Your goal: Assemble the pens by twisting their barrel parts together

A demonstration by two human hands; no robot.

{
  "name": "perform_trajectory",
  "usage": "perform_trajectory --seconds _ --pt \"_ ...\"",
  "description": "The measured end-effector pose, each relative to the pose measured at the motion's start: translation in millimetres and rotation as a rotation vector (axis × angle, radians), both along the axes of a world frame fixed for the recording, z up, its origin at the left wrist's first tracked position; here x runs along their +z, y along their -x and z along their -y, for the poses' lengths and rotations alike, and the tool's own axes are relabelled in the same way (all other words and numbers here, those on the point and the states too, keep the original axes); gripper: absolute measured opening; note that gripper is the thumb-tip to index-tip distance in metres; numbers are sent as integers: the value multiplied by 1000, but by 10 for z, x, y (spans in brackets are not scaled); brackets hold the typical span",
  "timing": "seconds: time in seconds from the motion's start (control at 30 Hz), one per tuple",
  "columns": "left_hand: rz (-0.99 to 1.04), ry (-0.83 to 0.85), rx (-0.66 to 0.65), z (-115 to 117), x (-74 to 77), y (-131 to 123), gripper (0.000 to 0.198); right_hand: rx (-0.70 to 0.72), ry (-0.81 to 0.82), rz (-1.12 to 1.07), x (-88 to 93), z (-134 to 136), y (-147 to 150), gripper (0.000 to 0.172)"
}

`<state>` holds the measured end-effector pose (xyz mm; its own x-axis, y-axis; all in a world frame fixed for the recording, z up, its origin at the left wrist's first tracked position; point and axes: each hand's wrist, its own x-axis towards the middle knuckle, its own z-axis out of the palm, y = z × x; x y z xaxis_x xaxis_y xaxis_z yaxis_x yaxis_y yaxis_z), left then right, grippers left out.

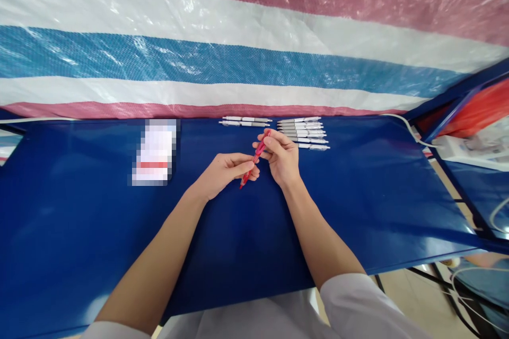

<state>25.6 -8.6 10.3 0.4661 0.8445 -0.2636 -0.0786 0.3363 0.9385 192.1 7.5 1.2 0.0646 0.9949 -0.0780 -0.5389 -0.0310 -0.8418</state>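
Note:
A red pen [260, 147] is held slantwise above the blue table, between both of my hands. My left hand [226, 172] pinches its lower part between thumb and fingers, and a clear-looking end pokes out below. Round the upper part close the fingers of my right hand [281, 156]. Just beyond my right hand lies a row of several white and grey pens [302, 128], partly covered by that hand. Two more white pens [244, 121] lie side by side to the left of that row, near the table's back edge.
The blue table [99, 243] spans the view. On its left lies a blurred-out white item with a red band [153, 151]. A striped plastic sheet [238, 26] hangs behind. At right stand a blue metal frame [457, 180], a white cable [411, 130] and a power strip [469, 151].

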Motion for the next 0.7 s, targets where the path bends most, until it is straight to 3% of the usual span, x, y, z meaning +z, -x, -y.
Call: perform_trajectory --seconds 0.2,0.33,0.5,0.7 --pt "-90 -107 112 -8 -15 -42 32 -56 -31 8 0 -13 5 20" --pt "-84 -57 65 -8 -27 -19 28 -75 -6 24 2 -12 19 17" --pt "60 82 -84 -3 -6 30 28 25 22 11 -4 2 9 23" --pt "-46 -19 -12 -6 -6 -6 27 13 7 -7 -8 -8 -4 24"
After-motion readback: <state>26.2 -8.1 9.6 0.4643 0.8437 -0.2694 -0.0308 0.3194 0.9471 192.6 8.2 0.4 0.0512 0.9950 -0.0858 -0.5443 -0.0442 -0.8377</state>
